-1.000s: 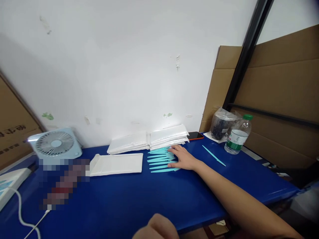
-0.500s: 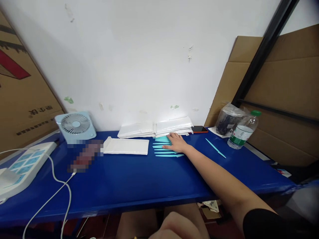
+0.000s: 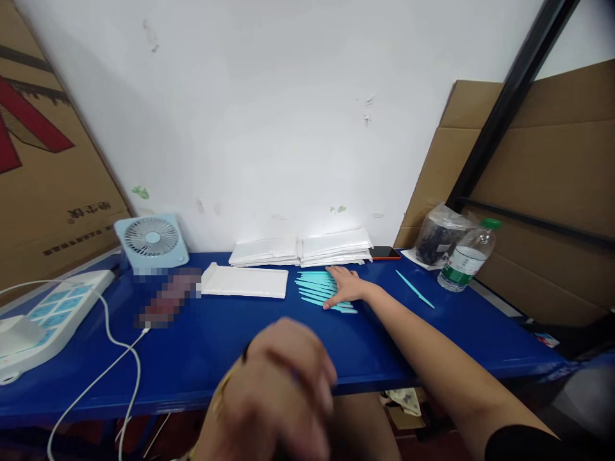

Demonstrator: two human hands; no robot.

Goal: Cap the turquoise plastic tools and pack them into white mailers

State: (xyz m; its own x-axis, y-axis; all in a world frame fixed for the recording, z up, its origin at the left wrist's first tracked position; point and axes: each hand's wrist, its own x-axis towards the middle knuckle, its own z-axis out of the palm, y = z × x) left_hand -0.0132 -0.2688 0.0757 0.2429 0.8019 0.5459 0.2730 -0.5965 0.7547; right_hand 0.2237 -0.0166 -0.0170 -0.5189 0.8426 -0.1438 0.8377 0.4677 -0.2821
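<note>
A row of slim turquoise plastic sticks [image 3: 312,285], knife-like in outline, lies on the blue table. My right hand [image 3: 344,285] rests at their right ends, with thumb and fingers spread on either side of the row and touching it. My left hand [image 3: 283,378] is raised over the table's front edge, smeared by motion; its fingers look bent, but what they hold, if anything, cannot be made out. One more turquoise stick [image 3: 414,289] lies alone to the right of my right forearm. Left of the row is a flat white packet [image 3: 245,282].
Two stacks of white packets, the left stack [image 3: 264,251] and the right stack [image 3: 335,247], sit against the wall beside a phone [image 3: 385,253]. A bottle [image 3: 464,262] and a bagged dark object [image 3: 435,240] stand right. A fan [image 3: 152,242], power strip [image 3: 57,314] and cable [image 3: 134,358] are left.
My left hand has risen from below the table edge into view. My right hand has drawn slightly right and nearer, its thumb lower, and the sticks now lie closer together and more slanted.
</note>
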